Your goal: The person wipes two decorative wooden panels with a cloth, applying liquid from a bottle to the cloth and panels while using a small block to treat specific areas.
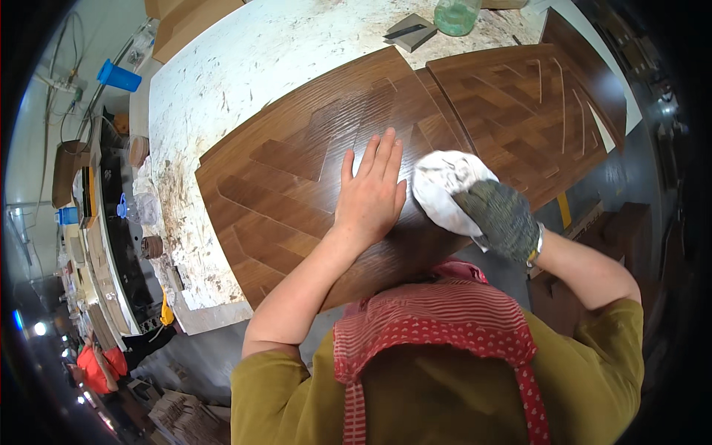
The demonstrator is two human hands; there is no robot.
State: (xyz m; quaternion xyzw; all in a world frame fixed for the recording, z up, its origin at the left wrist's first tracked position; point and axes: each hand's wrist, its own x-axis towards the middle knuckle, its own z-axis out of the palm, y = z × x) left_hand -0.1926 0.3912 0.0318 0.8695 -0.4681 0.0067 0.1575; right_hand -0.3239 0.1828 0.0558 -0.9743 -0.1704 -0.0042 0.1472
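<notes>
Bare and flat, my left hand lies on a dark brown wood panel with raised chevron-like grooves, its fingers stretched out toward the far side. My right hand wears a grey knitted glove and is closed on a white cloth, bunched against the panel's right part. The palm and some gloved fingers are hidden behind the cloth. A second patterned brown panel adjoins on the right, and a plain dark brown board is beyond it.
The panels rest on a white, stained worktable. At the far side are a greenish glass jar and a small block with a black blade-like strip. Leftward are a blue cup and a clear plastic bottle. A person in red is far left.
</notes>
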